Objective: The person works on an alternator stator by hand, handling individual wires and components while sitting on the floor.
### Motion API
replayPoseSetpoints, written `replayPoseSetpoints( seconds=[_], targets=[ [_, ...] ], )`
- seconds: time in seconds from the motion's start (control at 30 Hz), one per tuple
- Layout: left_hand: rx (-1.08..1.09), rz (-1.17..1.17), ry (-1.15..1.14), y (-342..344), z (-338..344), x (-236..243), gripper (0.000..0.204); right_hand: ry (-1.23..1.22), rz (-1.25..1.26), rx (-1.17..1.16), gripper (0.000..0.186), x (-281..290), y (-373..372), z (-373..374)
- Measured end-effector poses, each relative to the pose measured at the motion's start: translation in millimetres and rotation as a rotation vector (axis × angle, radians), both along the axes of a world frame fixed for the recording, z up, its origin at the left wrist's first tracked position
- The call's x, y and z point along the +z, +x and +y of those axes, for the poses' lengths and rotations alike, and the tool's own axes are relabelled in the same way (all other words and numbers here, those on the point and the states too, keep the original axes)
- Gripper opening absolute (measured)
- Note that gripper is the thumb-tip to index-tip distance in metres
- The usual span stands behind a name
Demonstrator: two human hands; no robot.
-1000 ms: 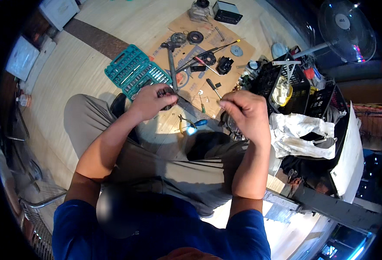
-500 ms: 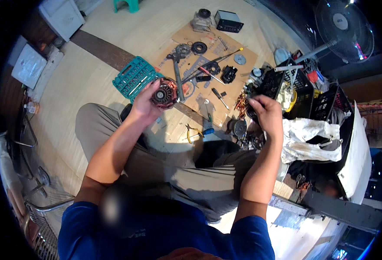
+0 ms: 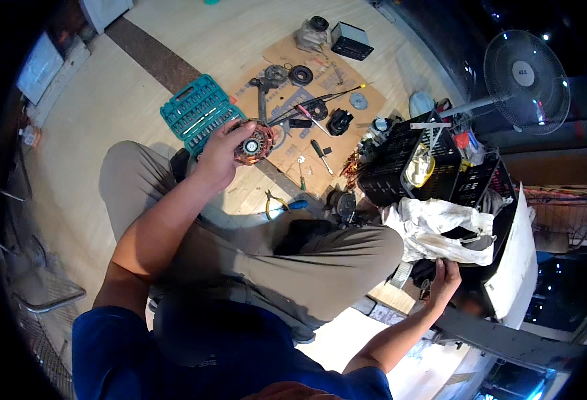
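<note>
In my left hand is a round motor part with copper windings and a metal hub, face upward, held by its edge above an open teal socket case. Down at the right, my right hand has its fingers curled on the lower edge of a stained white cloth, beside my bent knee. Yellow-handled pliers and a blue-handled tool lie on the floor below the motor part.
A cardboard sheet bears a hammer, screwdrivers and several dark parts. Black crates crowd the right, with a fan behind them and a white board alongside. A boxy device stands at the back.
My right hand has moved from beside the tools down and rightward to the cloth. My left hand has turned the motor part face up and keeps hold of it.
</note>
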State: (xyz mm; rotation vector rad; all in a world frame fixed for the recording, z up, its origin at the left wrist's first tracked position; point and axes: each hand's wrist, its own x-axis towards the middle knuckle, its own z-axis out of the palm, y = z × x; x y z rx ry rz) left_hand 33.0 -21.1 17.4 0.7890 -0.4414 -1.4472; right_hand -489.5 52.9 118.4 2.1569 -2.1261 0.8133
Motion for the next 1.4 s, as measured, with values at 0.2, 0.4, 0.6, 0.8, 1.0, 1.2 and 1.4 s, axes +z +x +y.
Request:
replayPoseSetpoints(
  seconds=[0.2,0.4,0.6,0.8,1.0,1.2,1.4],
  targets=[
    [-0.064,-0.051,-0.002,-8,9,2,0.025,0.159,-0.026,-0.134,0.012,-46,-101,32],
    [-0.116,-0.179,-0.022,-16,15,4,0.028,0.530,0.337,-0.065,0.051,-24,-30,9],
    [-0.070,-0.292,-0.074,-16,14,-6,0.026,-0.113,-0.101,0.146,0.042,33,201,-38],
    [-0.039,-0.294,-0.076,-14,19,-2,0.027,0.206,-0.439,0.770,0.053,-54,333,-82],
    [-0.089,-0.386,-0.036,-9,22,0,0.028,0.368,-0.553,0.646,0.031,-73,328,-84],
    [-0.324,-0.714,-0.049,-7,23,-10,0.035,0.058,-0.240,0.758,0.008,-45,327,-91],
    [-0.399,-0.547,-0.061,-6,20,-16,0.041,0.258,-0.533,0.597,0.012,-59,308,-112]
  ],
)
